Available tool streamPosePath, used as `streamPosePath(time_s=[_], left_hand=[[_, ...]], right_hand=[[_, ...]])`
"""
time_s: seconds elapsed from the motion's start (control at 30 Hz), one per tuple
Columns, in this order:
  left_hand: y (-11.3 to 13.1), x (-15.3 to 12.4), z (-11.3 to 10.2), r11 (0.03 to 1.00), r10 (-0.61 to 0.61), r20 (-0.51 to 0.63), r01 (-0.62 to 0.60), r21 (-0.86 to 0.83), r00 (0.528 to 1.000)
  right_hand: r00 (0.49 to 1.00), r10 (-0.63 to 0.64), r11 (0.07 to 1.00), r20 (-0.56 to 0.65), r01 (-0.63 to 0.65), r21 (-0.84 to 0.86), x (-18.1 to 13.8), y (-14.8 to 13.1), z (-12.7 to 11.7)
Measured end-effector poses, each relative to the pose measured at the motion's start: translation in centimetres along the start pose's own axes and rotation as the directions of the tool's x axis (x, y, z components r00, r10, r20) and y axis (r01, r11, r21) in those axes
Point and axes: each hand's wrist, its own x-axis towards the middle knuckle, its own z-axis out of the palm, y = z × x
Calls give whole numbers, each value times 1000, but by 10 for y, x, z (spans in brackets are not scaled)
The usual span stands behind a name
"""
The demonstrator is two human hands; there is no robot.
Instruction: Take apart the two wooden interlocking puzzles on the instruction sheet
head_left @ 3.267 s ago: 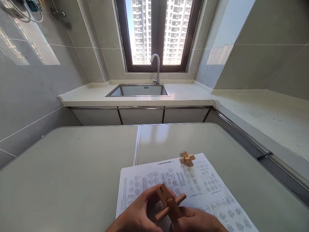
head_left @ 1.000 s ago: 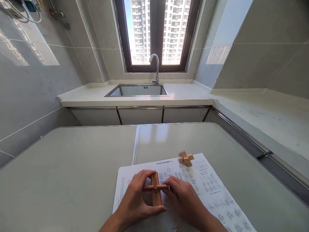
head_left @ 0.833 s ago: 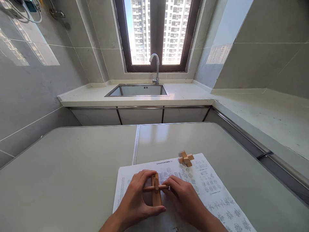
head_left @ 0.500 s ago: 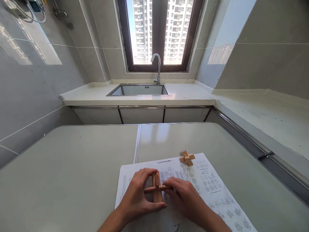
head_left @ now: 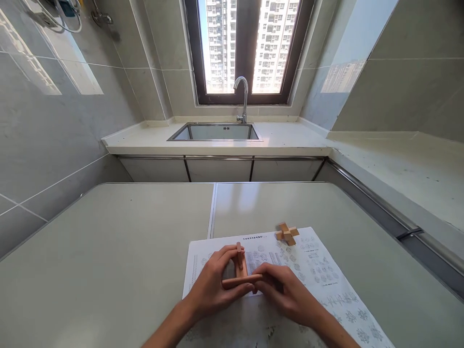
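Observation:
My left hand (head_left: 212, 282) is curled around an upright wooden puzzle piece (head_left: 242, 267), its fingers at the top and its thumb low down. A thin wooden stick (head_left: 239, 256) stands along that piece's upper part. Across the lower part runs a wooden puzzle bar (head_left: 241, 281), just above the left thumb. The right end of this bar is pinched by my right hand (head_left: 284, 292). Whether the pieces interlock is hard to tell, as my fingers cover parts of them. Beneath both hands lies a printed sheet (head_left: 319, 261) with puzzle drawings.
An assembled wooden cross puzzle (head_left: 287, 234) rests on the sheet's far edge. The pale table (head_left: 145, 251) has a seam down its middle. Beyond it are a counter with a sink (head_left: 217, 131), a faucet (head_left: 244, 99) and a window. Another counter (head_left: 409, 164) runs along the right.
The crosswise bar has come down from the middle of the upright piece to its lower part, with my right hand holding its end. The view has shifted slightly.

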Motion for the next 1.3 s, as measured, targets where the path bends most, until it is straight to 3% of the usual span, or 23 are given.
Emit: streamPosePath(time_s=[0.3,0.7,1.07,1.3], left_hand=[[1,0,-2,998,-2,30,4,-56,1000],[-2,-4,0,995,-96,52,98,-32,994],[-7,-4,5,990,-71,27,74,-119,997],[-5,-3,4,989,-111,-24,108,-98,994]], right_hand=[[996,38,953,80,-61,297,1,-2,0],[997,8,866,77,-45,498,2,11,5],[999,-36,841,41,8,541,1,12,5],[998,-18,816,-57,48,576,0,10,0]])
